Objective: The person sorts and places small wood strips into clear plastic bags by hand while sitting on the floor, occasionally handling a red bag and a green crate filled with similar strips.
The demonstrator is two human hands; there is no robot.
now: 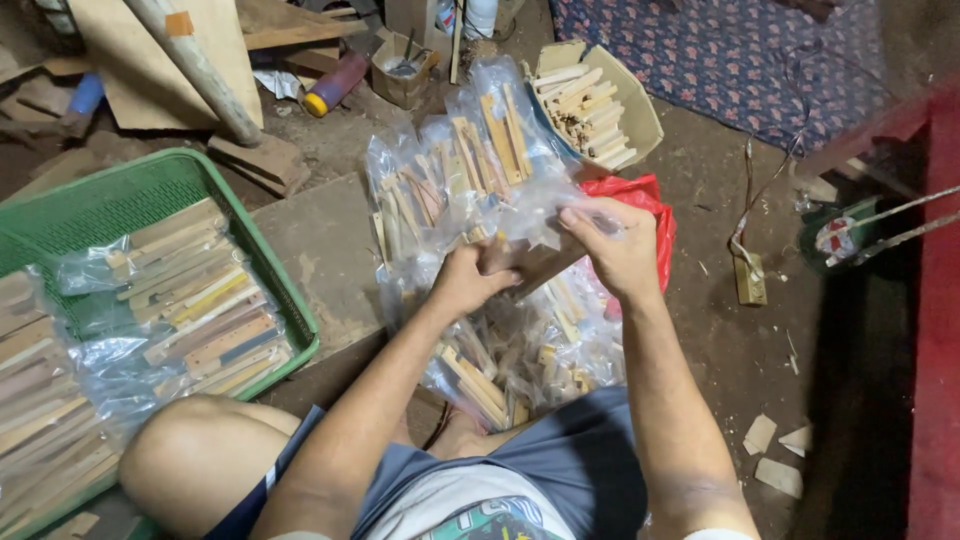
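Observation:
I sit on the floor with a pile of clear plastic bags (470, 170) filled with small wooden sticks in front of me. My left hand (470, 280) grips a bundle of sticks in the middle of the pile. My right hand (615, 250) pinches the edge of a clear plastic bag (545, 205) over the same bundle. More filled bags (520, 365) lie between my knees. A red plastic bag (640, 195) shows behind my right hand.
A green plastic basket (250, 230) at the left holds bagged wooden sticks. A cardboard box (630, 105) of loose sticks stands behind the pile. Wood scraps, a pole (200, 75) and a patterned blue cloth (720, 50) lie beyond. A red edge (940, 300) runs along the right.

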